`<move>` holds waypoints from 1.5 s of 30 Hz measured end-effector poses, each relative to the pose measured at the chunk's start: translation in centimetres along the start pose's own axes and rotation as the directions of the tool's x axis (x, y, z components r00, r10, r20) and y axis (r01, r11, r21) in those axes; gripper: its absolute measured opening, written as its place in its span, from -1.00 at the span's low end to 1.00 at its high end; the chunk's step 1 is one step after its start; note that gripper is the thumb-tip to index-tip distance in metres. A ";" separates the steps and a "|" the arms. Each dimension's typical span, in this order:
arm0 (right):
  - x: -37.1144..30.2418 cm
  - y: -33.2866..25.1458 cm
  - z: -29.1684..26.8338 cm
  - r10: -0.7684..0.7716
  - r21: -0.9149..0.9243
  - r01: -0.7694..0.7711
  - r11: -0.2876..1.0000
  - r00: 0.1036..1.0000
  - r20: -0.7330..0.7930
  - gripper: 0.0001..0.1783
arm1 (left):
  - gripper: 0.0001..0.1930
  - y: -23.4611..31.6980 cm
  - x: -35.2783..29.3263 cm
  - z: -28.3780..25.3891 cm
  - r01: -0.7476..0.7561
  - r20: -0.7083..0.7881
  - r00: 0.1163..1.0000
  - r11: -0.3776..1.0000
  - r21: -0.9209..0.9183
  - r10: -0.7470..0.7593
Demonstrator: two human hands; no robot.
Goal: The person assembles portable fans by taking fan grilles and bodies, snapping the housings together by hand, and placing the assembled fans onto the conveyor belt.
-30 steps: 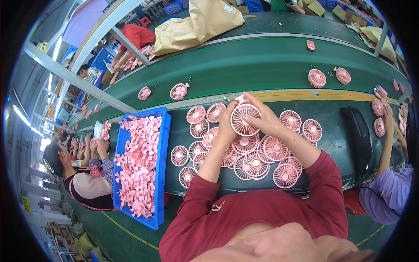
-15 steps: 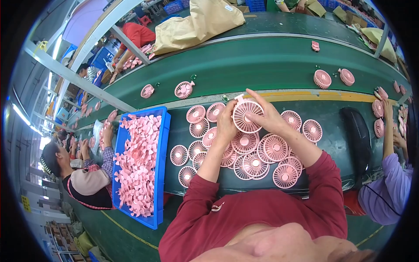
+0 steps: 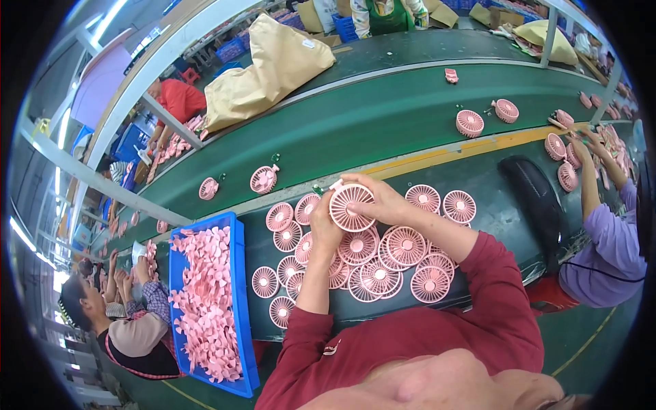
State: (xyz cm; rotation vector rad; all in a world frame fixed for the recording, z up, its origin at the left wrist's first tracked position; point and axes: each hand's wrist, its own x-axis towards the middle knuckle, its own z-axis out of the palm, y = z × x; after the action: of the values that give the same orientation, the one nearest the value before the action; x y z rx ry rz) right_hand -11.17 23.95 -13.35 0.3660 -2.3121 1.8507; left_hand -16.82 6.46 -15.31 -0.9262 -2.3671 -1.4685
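Pink fan housing point(image 3: 350, 213), held just above the bench point(image 3: 488, 215), its short stub point(image 3: 335, 184) pointing away and a touch left, so the long axis slants from upper left down toward the person. It sits right between the two: left grip point(image 3: 325, 227) curled round the left rim, right grip point(image 3: 383, 202) at the opposite side, thumb laid across the ribs, both pinching the housing; fingers seem tucked underneath, though that's hard to see from here. And the look of it: round slatted face turned up, ribs fanning out like spokes, smooth rim. Loose pink grilles point(image 3: 380, 275) crowd the space below.
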 end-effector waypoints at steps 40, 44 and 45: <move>6.7 0.1 6.4 0.118 0.525 -0.103 0.845 0.993 0.004 -0.41 | -0.60 -1.9 2.4 -0.1 -0.206 -0.336 0.935 0.946 -0.252 0.114; 9.4 6.1 -2.4 0.065 0.185 -0.017 0.983 0.964 -0.259 -0.51 | -0.46 -4.3 6.0 0.4 -0.211 -0.019 0.977 0.971 0.111 0.214; 9.5 9.4 -6.1 0.107 0.099 -0.079 0.992 0.940 -0.325 -0.41 | -0.46 -5.7 7.0 0.5 -0.143 0.032 0.990 0.981 0.129 0.140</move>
State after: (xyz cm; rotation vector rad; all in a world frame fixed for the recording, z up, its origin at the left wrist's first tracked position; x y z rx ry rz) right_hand -23.15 30.98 -18.16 -0.0462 -2.0611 1.8876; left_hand -25.64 7.96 -16.42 -1.0592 -2.3277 -1.2408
